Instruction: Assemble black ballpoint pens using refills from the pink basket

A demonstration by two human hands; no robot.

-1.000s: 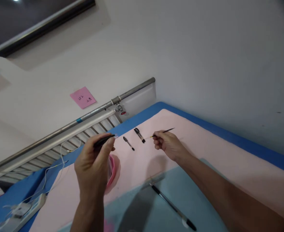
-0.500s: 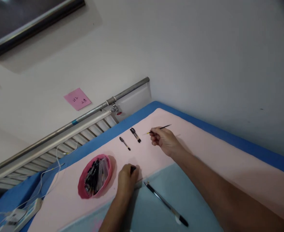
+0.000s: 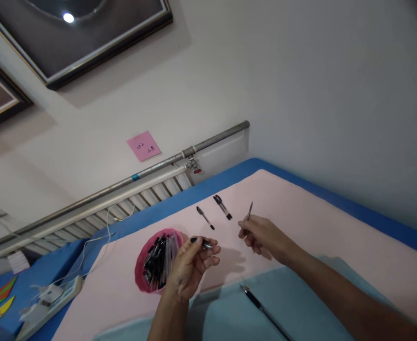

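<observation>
Holds a dark pen part (image 3: 205, 244) under the left hand's (image 3: 191, 265) thumb, with other fingers loosely spread, near the pink basket (image 3: 139, 272); pinches a thin stick (image 3: 250, 209) in the right hand (image 3: 261, 235) above the pink sheet (image 3: 279, 206). Could drop either through too light a grip. Seems to read "252" on the pink note (image 3: 143, 146); shows no legible brand.

Pale walls, the left one (image 3: 98, 113) and the greyer right one (image 3: 336, 94), meet in a corner; a dark-framed picture (image 3: 105, 40) hangs at upper left, its surface reflecting a bright light (image 3: 68, 18); below, a pink note (image 3: 143, 146) sticks to the wall; a metal pipe (image 3: 219, 139) slants above a white radiator (image 3: 162, 191); a blue-edged table (image 3: 230, 178) fills the corner.
</observation>
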